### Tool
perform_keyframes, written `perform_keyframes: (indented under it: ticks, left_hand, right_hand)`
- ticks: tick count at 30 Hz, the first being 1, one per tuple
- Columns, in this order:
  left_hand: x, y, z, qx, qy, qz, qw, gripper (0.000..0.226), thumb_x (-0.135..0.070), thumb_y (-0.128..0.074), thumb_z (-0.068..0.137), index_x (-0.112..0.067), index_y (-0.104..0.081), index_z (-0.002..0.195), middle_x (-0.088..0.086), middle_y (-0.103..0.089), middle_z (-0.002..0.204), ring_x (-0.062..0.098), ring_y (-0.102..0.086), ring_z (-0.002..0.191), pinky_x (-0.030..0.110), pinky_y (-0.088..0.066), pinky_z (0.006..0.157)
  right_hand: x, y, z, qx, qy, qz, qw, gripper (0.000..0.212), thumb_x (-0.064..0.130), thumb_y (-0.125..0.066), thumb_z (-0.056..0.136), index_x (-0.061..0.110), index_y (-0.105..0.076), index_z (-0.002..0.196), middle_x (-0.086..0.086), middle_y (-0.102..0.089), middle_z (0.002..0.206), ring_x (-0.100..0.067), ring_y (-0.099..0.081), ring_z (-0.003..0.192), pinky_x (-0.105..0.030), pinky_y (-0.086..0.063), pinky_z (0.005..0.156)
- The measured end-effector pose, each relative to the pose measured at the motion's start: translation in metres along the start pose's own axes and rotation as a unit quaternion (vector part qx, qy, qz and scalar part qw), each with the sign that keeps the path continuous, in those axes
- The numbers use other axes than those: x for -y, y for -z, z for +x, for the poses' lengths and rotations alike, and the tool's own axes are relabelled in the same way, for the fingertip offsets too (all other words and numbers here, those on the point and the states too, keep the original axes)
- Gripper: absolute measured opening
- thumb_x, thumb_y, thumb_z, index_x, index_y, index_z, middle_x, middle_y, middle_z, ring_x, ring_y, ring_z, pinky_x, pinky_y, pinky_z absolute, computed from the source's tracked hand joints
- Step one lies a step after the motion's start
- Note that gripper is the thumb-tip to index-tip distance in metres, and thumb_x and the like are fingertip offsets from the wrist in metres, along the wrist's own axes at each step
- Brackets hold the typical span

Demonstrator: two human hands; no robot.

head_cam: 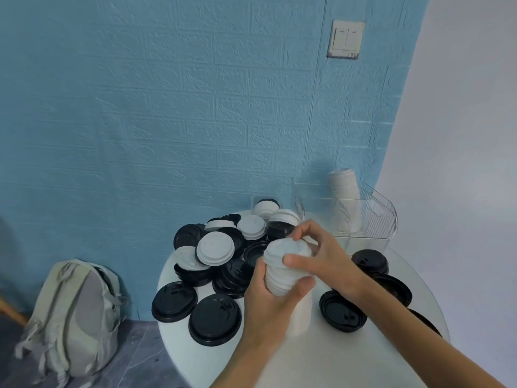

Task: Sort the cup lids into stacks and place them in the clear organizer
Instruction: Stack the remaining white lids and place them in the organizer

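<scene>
A: Where's the white lid stack (285, 268)?

B: Mid-table, axis upright and tipped slightly toward twelve. The left hand (268, 306) wraps its lower half from six o'clock; the right hand (321, 256) caps the top, thumb and fingers curled round it.

A: And the clear organizer (372, 219)?

B: At about one o'clock from the stack, nearer the right hand. One compartment already holds a tall white stack (345, 191); the front section looks free.

A: Leftovers?

B: Loose black and white lids (223, 247) at ten o'clock.
</scene>
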State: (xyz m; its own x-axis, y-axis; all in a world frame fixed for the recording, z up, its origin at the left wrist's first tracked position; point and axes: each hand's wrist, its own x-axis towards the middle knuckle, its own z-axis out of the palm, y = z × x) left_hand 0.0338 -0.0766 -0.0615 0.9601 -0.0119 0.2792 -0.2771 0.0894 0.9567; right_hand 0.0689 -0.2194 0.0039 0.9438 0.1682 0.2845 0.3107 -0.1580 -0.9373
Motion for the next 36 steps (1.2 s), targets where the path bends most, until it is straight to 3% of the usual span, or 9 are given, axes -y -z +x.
perform_keyframes:
  ticks: [5,10,13,20,23,26,29,31,36]
  left_hand:
    - [0.002,-0.001,-0.001,-0.029,0.009,-0.006,1.0,0.075,-0.057,-0.09,0.058,-0.046,-0.056,0.125,-0.022,-0.07,0.117,0.003,-0.068,0.108,0.041,-0.057,0.096]
    - [0.004,-0.001,-0.001,-0.037,-0.015,0.014,0.999,0.093,-0.057,-0.091,0.055,-0.05,-0.046,0.136,-0.029,-0.064,0.123,0.001,-0.062,0.118,0.036,-0.053,0.102]
    - [0.004,0.001,-0.001,-0.027,-0.027,0.023,0.999,0.082,-0.057,-0.091,0.06,-0.055,-0.05,0.131,-0.021,-0.065,0.127,0.005,-0.061,0.122,0.038,-0.052,0.104]
    - [0.002,0.008,-0.006,-0.004,-0.017,0.025,1.0,0.077,-0.052,-0.085,0.075,-0.053,-0.042,0.138,-0.02,-0.059,0.138,0.003,-0.054,0.131,0.039,-0.045,0.111]
    - [0.001,0.008,-0.007,-0.028,-0.02,0.033,0.999,0.074,-0.055,-0.083,0.072,-0.054,-0.042,0.134,-0.018,-0.06,0.135,0.003,-0.056,0.127,0.039,-0.046,0.11]
    - [0.003,0.007,-0.008,-0.036,-0.02,0.045,0.998,0.074,-0.06,-0.082,0.069,-0.059,-0.039,0.13,-0.02,-0.058,0.134,0.001,-0.055,0.125,0.038,-0.045,0.109]
    - [0.004,0.007,-0.008,-0.037,-0.017,0.048,0.998,0.074,-0.062,-0.08,0.067,-0.063,-0.038,0.128,-0.023,-0.058,0.131,0.001,-0.055,0.123,0.038,-0.046,0.108]
    - [0.004,0.007,-0.008,-0.033,-0.018,0.044,0.998,0.076,-0.063,-0.081,0.067,-0.062,-0.038,0.129,-0.022,-0.057,0.132,0.002,-0.055,0.124,0.039,-0.045,0.109]
    - [0.002,0.009,-0.008,-0.039,-0.023,0.045,0.998,0.077,-0.061,-0.081,0.069,-0.06,-0.037,0.132,-0.024,-0.054,0.136,-0.001,-0.051,0.128,0.037,-0.043,0.112]
  right_hand:
    - [-0.01,0.004,-0.009,0.018,-0.033,0.032,0.999,0.062,0.018,-0.094,0.062,0.014,-0.069,0.119,0.009,-0.073,0.102,-0.016,-0.071,0.1,-0.022,-0.055,0.082]
    - [-0.01,0.007,-0.011,0.076,-0.062,0.023,0.995,0.049,0.006,-0.086,0.073,0.008,-0.071,0.12,-0.005,-0.075,0.115,-0.02,-0.069,0.113,-0.024,-0.055,0.089]
    - [-0.014,0.006,-0.012,0.1,-0.07,0.061,0.991,0.048,0.01,-0.08,0.077,0.008,-0.069,0.124,-0.011,-0.071,0.124,-0.027,-0.065,0.119,-0.035,-0.052,0.101]
    - [-0.014,-0.003,-0.01,0.168,-0.095,0.086,0.977,0.046,0.02,-0.07,0.086,0.015,-0.065,0.132,-0.012,-0.066,0.133,-0.028,-0.06,0.127,-0.039,-0.045,0.109]
    - [-0.001,-0.009,0.005,0.132,-0.082,-0.002,0.988,0.029,0.029,-0.074,0.089,0.022,-0.073,0.117,-0.004,-0.073,0.121,-0.02,-0.067,0.113,-0.031,-0.05,0.096]
    - [0.008,-0.019,0.046,0.045,-0.035,-0.099,0.993,0.02,0.036,-0.077,0.088,0.028,-0.075,0.106,0.005,-0.075,0.11,-0.013,-0.07,0.107,-0.035,-0.051,0.103]
    - [0.019,-0.04,0.088,0.145,0.013,-0.27,0.952,0.036,0.037,-0.079,0.086,0.034,-0.068,0.12,0.018,-0.067,0.121,0.003,-0.061,0.107,-0.025,-0.049,0.1]
    - [0.024,-0.058,0.11,0.229,0.015,-0.338,0.913,0.048,0.031,-0.079,0.087,0.03,-0.062,0.132,0.015,-0.062,0.132,0.003,-0.057,0.11,-0.014,-0.042,0.095]
    - [0.011,-0.097,0.142,0.347,0.015,-0.468,0.812,0.09,0.044,-0.09,0.07,0.037,-0.045,0.148,0.011,-0.045,0.153,-0.011,-0.042,0.138,-0.034,-0.033,0.117]
